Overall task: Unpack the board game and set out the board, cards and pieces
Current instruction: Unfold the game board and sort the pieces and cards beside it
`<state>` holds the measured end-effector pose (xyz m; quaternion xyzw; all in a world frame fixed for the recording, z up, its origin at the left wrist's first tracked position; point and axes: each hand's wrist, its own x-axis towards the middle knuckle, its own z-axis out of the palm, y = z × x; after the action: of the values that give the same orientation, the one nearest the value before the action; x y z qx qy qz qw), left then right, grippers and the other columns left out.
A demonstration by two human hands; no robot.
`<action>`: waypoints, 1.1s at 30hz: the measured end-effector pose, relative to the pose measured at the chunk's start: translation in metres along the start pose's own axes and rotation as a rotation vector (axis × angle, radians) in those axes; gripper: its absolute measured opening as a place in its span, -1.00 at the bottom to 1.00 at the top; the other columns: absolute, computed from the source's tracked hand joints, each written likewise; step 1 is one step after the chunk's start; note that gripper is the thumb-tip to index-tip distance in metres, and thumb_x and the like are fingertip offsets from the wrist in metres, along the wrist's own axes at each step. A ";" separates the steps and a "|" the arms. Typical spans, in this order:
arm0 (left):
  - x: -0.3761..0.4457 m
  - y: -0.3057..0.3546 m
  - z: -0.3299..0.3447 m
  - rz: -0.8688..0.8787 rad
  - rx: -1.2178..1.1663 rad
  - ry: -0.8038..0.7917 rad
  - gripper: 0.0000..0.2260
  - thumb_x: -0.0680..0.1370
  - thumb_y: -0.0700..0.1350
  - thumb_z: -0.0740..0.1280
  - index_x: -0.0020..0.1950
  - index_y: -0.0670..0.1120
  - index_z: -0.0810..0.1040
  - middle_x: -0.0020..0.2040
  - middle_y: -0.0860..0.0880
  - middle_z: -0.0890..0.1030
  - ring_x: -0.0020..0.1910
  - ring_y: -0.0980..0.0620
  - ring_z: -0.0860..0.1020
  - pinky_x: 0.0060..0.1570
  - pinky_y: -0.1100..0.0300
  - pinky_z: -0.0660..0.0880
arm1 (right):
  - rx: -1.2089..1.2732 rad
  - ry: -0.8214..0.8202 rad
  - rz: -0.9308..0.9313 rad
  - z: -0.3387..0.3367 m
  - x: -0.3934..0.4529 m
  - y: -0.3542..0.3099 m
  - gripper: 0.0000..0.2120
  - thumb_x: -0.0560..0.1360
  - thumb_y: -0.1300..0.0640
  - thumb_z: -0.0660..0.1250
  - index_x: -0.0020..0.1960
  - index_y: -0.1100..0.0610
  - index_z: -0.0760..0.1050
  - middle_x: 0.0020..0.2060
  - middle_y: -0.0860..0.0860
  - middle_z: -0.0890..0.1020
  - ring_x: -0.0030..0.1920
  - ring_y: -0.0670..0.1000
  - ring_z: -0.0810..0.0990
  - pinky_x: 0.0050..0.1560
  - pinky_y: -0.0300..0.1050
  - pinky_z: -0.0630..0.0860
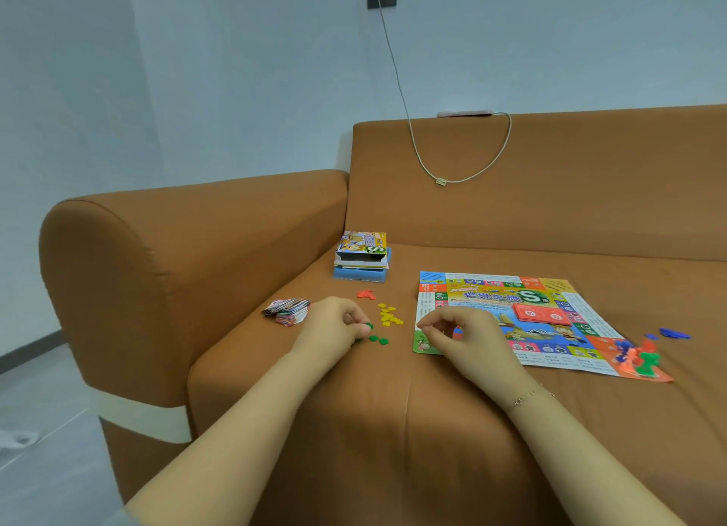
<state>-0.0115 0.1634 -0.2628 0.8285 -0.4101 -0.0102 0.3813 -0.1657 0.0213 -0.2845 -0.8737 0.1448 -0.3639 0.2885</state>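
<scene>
A brown sofa (393, 218) serves as the work surface. The game board (550, 305) is laid flat and unfolded on the seat, its long axis running left to right; all positions below are given relative to it. A red card stack (541, 315) lies on its centre. Coloured figures (637, 358) are grouped on its near right corner, with blue pieces (672, 333) just beyond its right edge. To its far left, the opened game box (362, 254) rests on a blue tray (360, 274); contents cannot be determined. Left of the board lie paper money (287, 311), red pieces (366, 294), yellow pieces (390, 315) and green pieces (378, 339). A green piece is pinched by the left hand (334, 329). The right hand (458, 334) overlaps the board's near left corner, fingers curled; whether anything is held cannot be determined.
</scene>
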 end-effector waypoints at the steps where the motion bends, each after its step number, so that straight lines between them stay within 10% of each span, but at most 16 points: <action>1: -0.001 -0.001 -0.001 -0.013 -0.032 0.015 -0.95 0.47 -0.19 0.42 -0.16 -0.05 0.63 -0.30 0.01 0.57 -0.33 0.13 0.51 -0.31 0.34 0.38 | -0.006 0.010 -0.001 0.000 -0.001 -0.001 -0.80 0.45 0.21 0.37 -0.19 -0.11 0.60 -0.35 -0.15 0.60 -0.25 -0.10 0.52 -0.14 -0.25 0.45; 15: -0.010 0.076 0.010 0.099 -0.139 -0.170 -0.91 0.46 -0.19 0.45 -0.05 -0.12 0.65 -0.26 0.00 0.57 -0.38 0.14 0.52 -0.37 0.41 0.45 | 0.116 0.364 0.200 -0.046 -0.049 0.005 -0.86 0.44 0.24 0.38 -0.17 0.01 0.62 -0.30 -0.12 0.65 -0.25 -0.14 0.56 -0.18 -0.19 0.46; 33: 0.161 0.185 0.107 0.171 0.142 -0.221 -0.90 0.45 -0.15 0.47 -0.08 -0.14 0.67 -0.38 0.05 0.55 -0.40 0.16 0.52 -0.33 0.33 0.41 | -0.294 -0.145 0.183 -0.191 0.093 0.086 -0.92 0.42 0.12 0.37 -0.17 0.05 0.65 -0.31 -0.12 0.59 -0.28 -0.11 0.54 -0.27 -0.20 0.45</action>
<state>-0.0645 -0.0828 -0.1728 0.8091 -0.5184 -0.0397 0.2738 -0.2418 -0.1664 -0.1771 -0.9135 0.2543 -0.2472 0.1994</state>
